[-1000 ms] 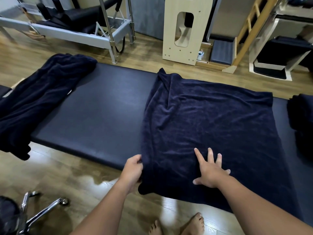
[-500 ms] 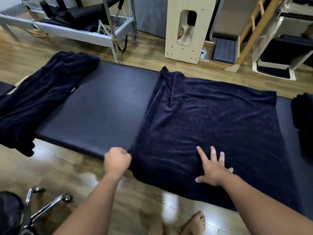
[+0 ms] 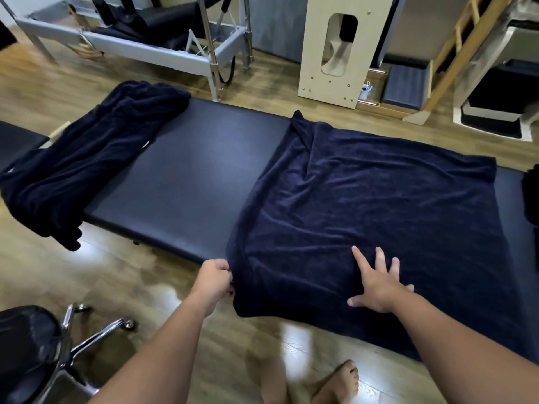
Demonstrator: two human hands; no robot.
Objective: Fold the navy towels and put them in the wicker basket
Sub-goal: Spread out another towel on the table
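A long padded bench point(image 3: 198, 176) with a smooth dark navy top runs across a glossy wood floor point(image 3: 140, 287) that throws back pale patches of light. A navy towel point(image 3: 379, 205) lies spread over the right part of the bench, rumpled along its left side, with its near edge hanging over the bench's front. The left hand point(image 3: 214, 282) grips the towel's near left corner, fingers curled into the cloth at the bench edge. The right hand point(image 3: 379, 284) lies flat on the towel near its front edge, fingers straight and fanned apart. A second navy towel point(image 3: 87, 158) lies bunched on the left end of the bench, well apart from the first, its lower end drooping past the front edge. More dark cloth point(image 3: 532, 193) shows at the right border, too cut off to tell what it is. Behind the bench stand a grey metal exercise frame point(image 3: 140, 45), a pale wooden panel point(image 3: 329, 83) with a cutout, and a slanting wooden ladder point(image 3: 463, 45). A chrome chair base point(image 3: 87, 342) sits at lower left, and a bare foot point(image 3: 341, 383) at the bottom.
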